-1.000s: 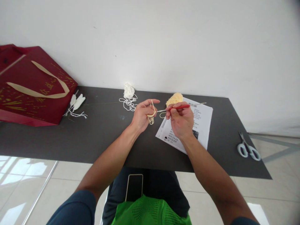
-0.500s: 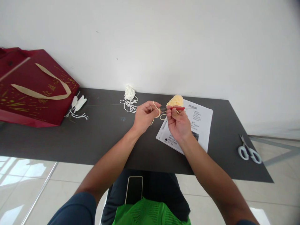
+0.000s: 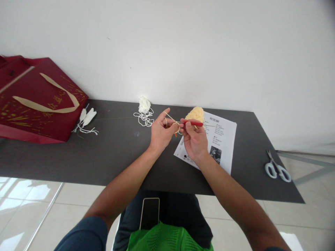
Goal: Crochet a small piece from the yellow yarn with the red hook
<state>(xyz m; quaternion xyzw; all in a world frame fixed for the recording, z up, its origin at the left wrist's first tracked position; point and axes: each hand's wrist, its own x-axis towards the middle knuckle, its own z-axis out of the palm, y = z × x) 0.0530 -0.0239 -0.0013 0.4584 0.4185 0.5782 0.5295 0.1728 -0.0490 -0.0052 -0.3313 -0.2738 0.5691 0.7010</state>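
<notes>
Both my hands work close together above the dark table (image 3: 117, 157). My left hand (image 3: 162, 132) pinches a loop of cream yarn (image 3: 177, 127), with the forefinger raised and a strand running over it. My right hand (image 3: 192, 137) is closed on a red-handled crochet hook (image 3: 193, 123) whose tip points left into that loop. Just behind my right hand lies the cream yarn ball (image 3: 195, 113), on the far end of a printed sheet of paper (image 3: 220, 139).
A small heap of white yarn (image 3: 144, 108) lies near the wall. Some white pieces (image 3: 86, 118) sit beside a dark red paper bag (image 3: 36, 101) at the left. Scissors (image 3: 277, 168) rest near the table's right edge. A phone (image 3: 150, 213) lies on my lap.
My hands have drawn closer together and the hook has moved left into the yarn loop. The left forefinger has lifted with a strand over it.
</notes>
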